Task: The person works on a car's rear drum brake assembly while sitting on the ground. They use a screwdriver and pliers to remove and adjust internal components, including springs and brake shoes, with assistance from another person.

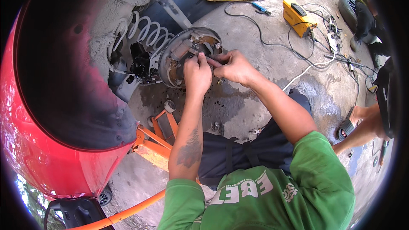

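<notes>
A round drum brake assembly [163, 71] faces me beneath the raised wheel arch of a red car [68, 162]. Rusty brake parts [180, 50] show on its plate. My left hand [198, 75] is closed at the front of the plate, thumb and fingertips pinched. From the right, my right hand [235, 68] meets it with bent, closed fingers. The fingertips of both nearly touch over the brake parts, and whatever small piece they grip is hidden. Behind the plate are a pale coil spring [150, 31] and a shock absorber [169, 6].
An orange floor jack [154, 145] stands under the car, its long handle [136, 206] reaching toward me. A yellow machine [297, 18] with cables and a power strip [332, 40] lies at right. Another person's sandalled foot [347, 123] is at far right, below a loose wheel [348, 9].
</notes>
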A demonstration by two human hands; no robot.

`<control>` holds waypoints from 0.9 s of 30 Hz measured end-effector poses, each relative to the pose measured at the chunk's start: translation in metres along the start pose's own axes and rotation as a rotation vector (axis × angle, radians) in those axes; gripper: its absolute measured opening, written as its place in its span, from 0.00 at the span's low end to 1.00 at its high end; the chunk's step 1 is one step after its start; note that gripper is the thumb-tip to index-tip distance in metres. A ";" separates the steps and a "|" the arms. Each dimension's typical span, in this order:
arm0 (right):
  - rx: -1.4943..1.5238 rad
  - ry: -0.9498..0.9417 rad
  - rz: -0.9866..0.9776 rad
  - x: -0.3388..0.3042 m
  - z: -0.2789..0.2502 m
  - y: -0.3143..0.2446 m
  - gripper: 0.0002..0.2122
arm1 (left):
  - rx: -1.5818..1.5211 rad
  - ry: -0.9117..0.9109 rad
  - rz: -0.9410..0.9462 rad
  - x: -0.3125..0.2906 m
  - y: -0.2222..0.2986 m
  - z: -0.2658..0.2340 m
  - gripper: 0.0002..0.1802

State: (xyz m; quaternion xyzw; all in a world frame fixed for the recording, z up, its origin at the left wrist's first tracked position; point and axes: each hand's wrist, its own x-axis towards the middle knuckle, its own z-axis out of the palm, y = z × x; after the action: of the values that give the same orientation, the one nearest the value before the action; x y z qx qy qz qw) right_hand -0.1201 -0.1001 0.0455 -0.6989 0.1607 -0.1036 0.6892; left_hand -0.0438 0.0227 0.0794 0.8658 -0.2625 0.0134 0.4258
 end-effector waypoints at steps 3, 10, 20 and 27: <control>-0.119 0.078 0.042 -0.006 -0.013 0.001 0.24 | 0.148 -0.026 0.112 -0.002 0.012 0.017 0.22; -0.157 -0.005 0.070 -0.011 -0.029 0.004 0.19 | -0.078 0.128 0.251 -0.020 -0.028 0.017 0.17; -0.132 0.017 -0.005 -0.022 -0.010 0.032 0.25 | -0.893 0.399 -0.350 -0.070 -0.093 0.023 0.14; -0.207 0.124 -0.013 -0.026 -0.013 0.027 0.25 | -1.410 0.550 -0.592 -0.025 -0.063 0.037 0.27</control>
State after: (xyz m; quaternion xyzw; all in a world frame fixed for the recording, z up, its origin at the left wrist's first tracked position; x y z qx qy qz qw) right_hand -0.1513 -0.1027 0.0208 -0.7596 0.2081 -0.1339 0.6014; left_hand -0.0431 0.0381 0.0036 0.3933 0.1448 -0.0562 0.9062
